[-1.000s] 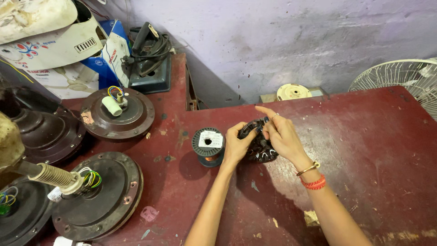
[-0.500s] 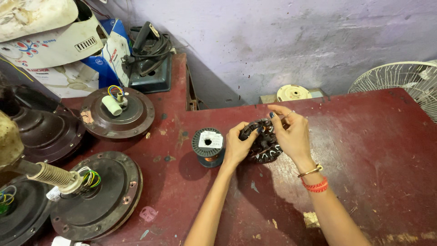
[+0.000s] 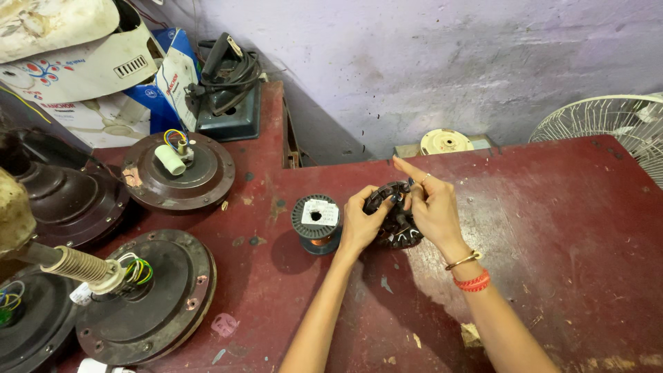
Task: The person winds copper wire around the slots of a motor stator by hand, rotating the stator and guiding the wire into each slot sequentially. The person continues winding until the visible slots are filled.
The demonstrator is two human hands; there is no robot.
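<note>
Both hands, left hand [image 3: 359, 224] and right hand [image 3: 434, 207], grip stator [image 3: 397, 224], mostly hidden; probably wound.

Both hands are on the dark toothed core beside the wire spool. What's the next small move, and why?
Probably keep the left hand gripping the core and bring the right hand's fingers down to the slots. The core is tilted up off the red table, the right forefinger points away from it, and the wire spool stands close by.
</note>
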